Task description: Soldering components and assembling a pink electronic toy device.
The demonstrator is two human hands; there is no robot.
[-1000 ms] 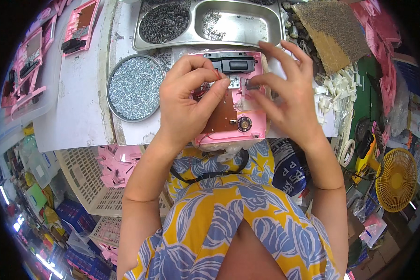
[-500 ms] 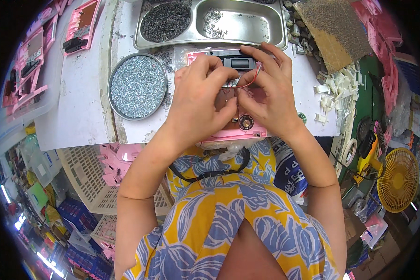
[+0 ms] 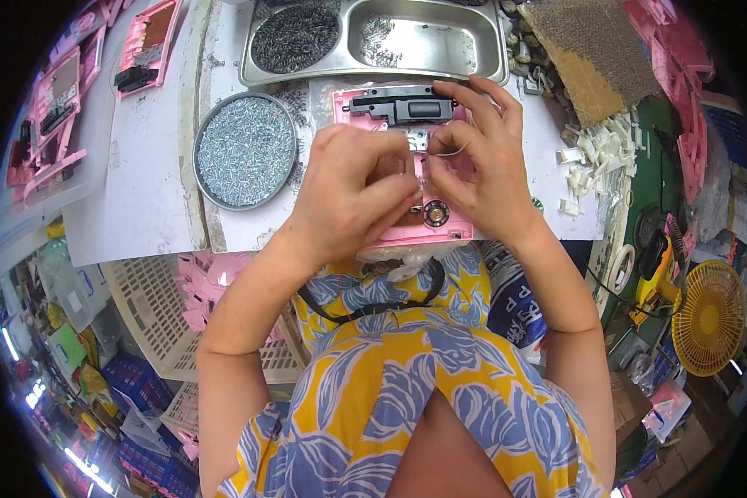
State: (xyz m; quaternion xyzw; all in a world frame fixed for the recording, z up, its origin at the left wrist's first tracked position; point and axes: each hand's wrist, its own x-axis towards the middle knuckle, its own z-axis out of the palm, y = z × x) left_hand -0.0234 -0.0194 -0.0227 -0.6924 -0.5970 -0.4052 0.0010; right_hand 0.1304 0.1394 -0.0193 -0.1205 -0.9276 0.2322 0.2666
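A pink plastic casing (image 3: 466, 222) lies on the worktable before me, partly covered by both hands. Across its far end sits a black plastic part (image 3: 394, 109); a small round speaker (image 3: 436, 213) is set in its near side. My right hand (image 3: 496, 170) bends over the right side of the casing, thumb and index finger pinching a thin wire (image 3: 450, 153). Over the left side, the fingers of my left hand (image 3: 340, 195) are closed in a pinch, and what they hold is hidden. A small silvery part (image 3: 418, 139) shows between the hands.
To the left stands a round metal dish of small screws (image 3: 245, 149). A steel tray (image 3: 427, 70) with springs sits beyond the casing. White plastic pieces (image 3: 602, 158) are heaped on the right near cardboard (image 3: 593, 62). Beside the table are a yellow fan (image 3: 709, 319) and a plastic basket (image 3: 153, 315).
My left hand has drawn down and back, uncovering more of the black part. My right hand stays near the casing's middle, and the red wire beside its fingers no longer shows.
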